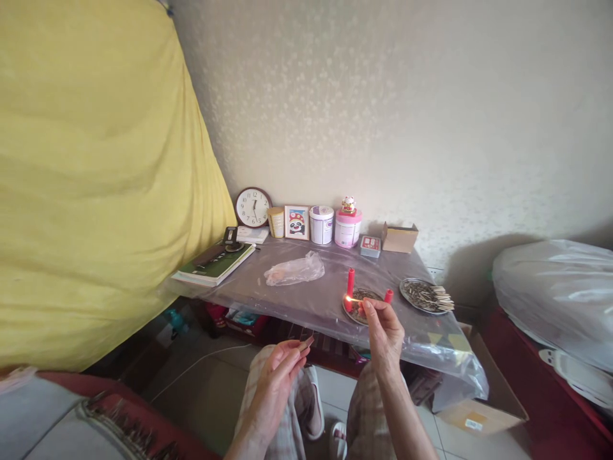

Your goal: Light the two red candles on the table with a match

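Note:
Between the thumb and fingers of my right hand [384,332] is a burning match [357,300], held sideways. Its flame overlaps the lower part of a tall red candle [351,280]; I cannot tell whether they touch. That candle stands upright on a round metal plate [345,313] strewn with small dark bits. A shorter red candle [388,296] shows just beyond my fingers. My left hand [280,370], lower and in front of the table edge, is closed on a small flat brownish piece that looks like a matchbox [306,344].
A second plate [405,295] on the right holds dark bits and several pale sticks [441,298]. A crumpled plastic bag [297,269] lies mid-table. Along the wall stand a clock [253,207], canisters [321,227] and a small cardboard box [400,238]. Books [215,263] lie left.

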Tool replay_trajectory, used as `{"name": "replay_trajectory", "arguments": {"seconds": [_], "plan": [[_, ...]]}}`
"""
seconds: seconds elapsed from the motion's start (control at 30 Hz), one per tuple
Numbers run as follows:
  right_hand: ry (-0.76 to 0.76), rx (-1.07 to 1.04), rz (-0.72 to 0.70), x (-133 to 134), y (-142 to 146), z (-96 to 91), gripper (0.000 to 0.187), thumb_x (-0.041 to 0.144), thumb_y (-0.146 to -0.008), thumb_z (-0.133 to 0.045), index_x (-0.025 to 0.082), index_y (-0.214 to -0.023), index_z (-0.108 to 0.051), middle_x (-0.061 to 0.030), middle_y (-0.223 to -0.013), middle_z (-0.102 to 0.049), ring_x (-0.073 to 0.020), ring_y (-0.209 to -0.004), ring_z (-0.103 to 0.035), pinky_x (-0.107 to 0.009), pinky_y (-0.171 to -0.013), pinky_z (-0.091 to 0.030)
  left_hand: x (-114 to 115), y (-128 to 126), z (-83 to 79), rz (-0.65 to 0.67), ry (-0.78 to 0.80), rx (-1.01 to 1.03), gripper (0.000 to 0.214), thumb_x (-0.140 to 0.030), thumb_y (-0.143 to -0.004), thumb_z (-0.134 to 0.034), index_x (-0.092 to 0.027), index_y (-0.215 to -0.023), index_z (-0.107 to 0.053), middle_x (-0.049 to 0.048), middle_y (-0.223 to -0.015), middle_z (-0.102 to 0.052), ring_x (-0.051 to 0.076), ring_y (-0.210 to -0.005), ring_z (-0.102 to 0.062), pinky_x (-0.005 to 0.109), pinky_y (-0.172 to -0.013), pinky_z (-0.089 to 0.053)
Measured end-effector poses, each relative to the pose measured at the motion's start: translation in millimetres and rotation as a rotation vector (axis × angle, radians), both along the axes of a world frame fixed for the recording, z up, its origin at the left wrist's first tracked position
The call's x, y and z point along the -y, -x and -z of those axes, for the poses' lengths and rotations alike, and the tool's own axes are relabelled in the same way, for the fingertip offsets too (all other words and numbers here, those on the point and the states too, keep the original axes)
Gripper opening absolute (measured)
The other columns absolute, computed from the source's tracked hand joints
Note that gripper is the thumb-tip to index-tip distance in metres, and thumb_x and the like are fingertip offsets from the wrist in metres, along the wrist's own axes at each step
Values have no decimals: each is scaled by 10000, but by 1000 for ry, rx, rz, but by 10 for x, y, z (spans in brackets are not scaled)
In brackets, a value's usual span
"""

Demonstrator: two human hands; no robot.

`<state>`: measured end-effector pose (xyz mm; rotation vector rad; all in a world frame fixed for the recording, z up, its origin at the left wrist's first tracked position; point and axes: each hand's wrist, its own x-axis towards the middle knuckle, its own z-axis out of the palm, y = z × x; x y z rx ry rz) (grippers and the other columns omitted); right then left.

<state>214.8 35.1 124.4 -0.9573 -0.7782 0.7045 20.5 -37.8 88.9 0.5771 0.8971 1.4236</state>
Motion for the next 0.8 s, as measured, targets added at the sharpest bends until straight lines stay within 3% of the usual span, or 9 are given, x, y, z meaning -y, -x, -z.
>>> {"name": "replay_trajectory", "arguments": {"seconds": [0.53, 0.8], "plan": [[7, 16, -12, -228, -69, -65, 483, 635, -613, -893, 211, -773, -726, -23, -760, -752, -178, -689, -655, -340, -694, -523, -12, -11, 3, 18, 25, 9, 377, -466, -709, -915, -199, -946, -794, 87, -1053, -806, 234, -1075, -692, 364, -1024, -515], [6, 46, -10, -322, -104, -85, 446, 599, -633, -888, 216, -781, -716, -16, -744, -744, -177, -671, -654, -317, -651, -529, -38, -17, 14, -5, 44, 1, 400, -475, -656, -941, -199, -913, -807, 81, -1017, -803, 226, -1033, -703, 337, -972, -545]]}}
